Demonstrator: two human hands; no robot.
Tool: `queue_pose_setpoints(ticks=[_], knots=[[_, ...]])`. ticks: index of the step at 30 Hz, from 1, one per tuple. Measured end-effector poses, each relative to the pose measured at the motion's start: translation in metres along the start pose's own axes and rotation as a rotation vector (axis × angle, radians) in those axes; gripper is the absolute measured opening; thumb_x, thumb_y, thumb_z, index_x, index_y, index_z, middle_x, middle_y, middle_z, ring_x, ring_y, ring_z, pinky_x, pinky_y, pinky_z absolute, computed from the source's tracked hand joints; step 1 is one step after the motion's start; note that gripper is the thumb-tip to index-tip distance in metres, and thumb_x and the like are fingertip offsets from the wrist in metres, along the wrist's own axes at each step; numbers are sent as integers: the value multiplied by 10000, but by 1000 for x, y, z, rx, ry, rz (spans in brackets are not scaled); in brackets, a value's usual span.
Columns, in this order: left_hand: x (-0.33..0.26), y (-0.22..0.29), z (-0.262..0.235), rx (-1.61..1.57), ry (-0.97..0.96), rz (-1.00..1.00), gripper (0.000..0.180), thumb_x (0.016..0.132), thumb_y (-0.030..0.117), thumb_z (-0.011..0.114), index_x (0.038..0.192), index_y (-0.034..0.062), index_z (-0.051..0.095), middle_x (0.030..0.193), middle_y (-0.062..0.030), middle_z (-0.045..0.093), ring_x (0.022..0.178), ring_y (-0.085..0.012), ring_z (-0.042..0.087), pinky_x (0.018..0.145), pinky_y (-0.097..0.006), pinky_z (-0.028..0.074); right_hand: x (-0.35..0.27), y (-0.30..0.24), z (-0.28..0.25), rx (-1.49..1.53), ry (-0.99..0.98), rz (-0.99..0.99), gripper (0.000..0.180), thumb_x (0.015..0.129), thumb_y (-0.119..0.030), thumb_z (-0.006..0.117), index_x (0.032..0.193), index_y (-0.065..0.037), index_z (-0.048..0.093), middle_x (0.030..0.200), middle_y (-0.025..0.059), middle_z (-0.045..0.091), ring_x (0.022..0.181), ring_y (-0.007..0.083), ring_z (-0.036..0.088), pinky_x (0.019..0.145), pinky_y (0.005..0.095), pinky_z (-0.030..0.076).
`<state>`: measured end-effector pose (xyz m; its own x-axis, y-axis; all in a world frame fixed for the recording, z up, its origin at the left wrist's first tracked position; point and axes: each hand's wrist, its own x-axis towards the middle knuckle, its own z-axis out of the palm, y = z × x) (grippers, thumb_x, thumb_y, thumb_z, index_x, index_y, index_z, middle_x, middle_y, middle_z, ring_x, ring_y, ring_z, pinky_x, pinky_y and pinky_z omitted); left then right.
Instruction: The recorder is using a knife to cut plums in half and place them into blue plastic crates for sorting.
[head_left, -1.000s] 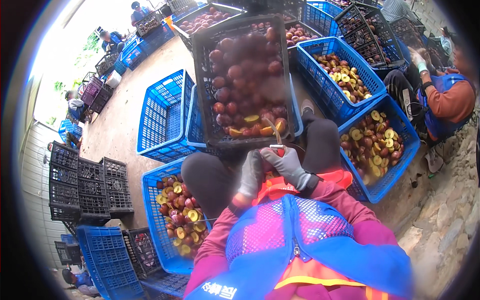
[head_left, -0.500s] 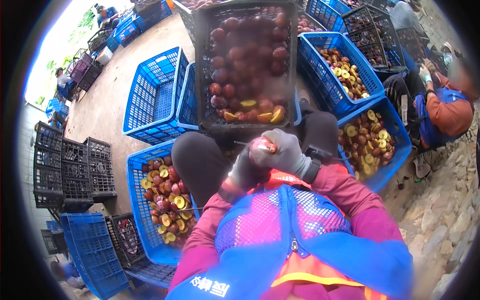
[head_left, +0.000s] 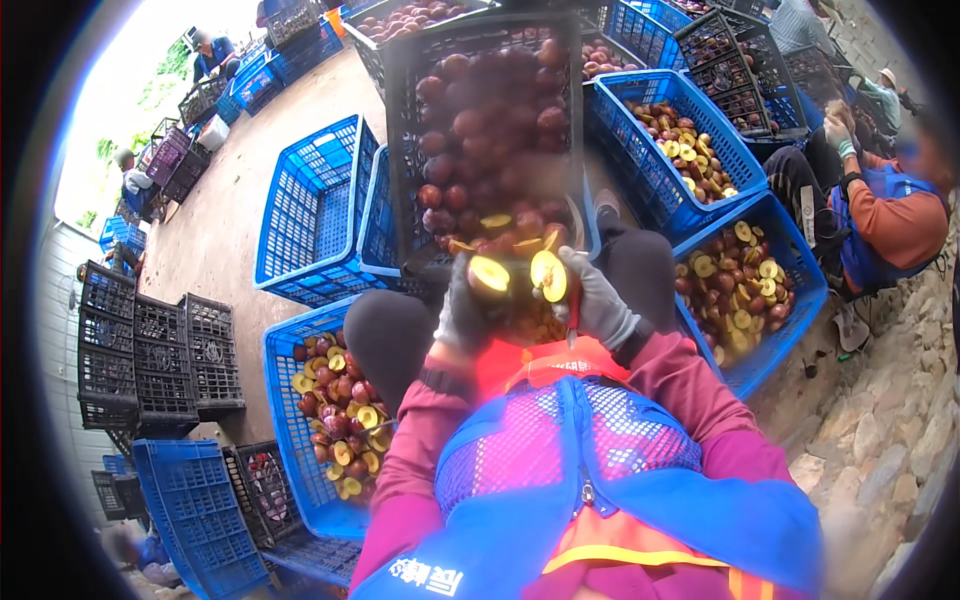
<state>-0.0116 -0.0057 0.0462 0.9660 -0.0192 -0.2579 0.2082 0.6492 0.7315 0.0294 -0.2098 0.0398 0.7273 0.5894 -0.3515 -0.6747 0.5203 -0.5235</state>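
Both my hands wear grey gloves and are held apart above my lap. In my left hand is a plum half, its yellow cut face turned up. My right hand grips another plum half, with a pit or hollow at its centre. A slim red-handled tool is also in the right hand; its blade is not clear. Just beyond both hands, a dark crate tilts toward me, full of whole plums, with several cut pieces at its near edge.
Blue crates of halved plums stand at my left and right, with another farther right. A blue crate stands front left. Black crates are stacked far left. A co-worker sits at the right beside a stone-covered strip.
My hands were together around one reddish plum; now they are apart, each with a cut half showing yellow flesh. The view has shifted slightly.
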Motion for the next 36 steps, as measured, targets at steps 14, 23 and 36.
queue_pose_setpoints(ticks=[14,23,36], knots=[[-123,104,-137,672,443,413,564,1003,488,711,1370,84,569,1049,-78,717,854,-220,696,718,-323,581,7,-30,-24,-326,147,-189,431,1131,-469,530,1171,-61,664,888,84,726,521,121,621,447,249,505],[-219,155,-258,1886,1262,158,741,998,436,743,1542,-13,515,1385,-301,670,1308,-421,657,1100,-450,510,91,-69,-36,-625,408,-372,385,1094,-412,656,1173,-40,718,808,62,724,470,106,565,439,266,451],[287,11,-113,2404,106,6,569,981,209,574,1548,164,557,1602,-190,524,1425,-368,571,1092,-534,520,-27,-88,-63,-763,233,97,366,1129,-384,583,1194,-35,668,742,20,635,492,79,556,474,229,430]])
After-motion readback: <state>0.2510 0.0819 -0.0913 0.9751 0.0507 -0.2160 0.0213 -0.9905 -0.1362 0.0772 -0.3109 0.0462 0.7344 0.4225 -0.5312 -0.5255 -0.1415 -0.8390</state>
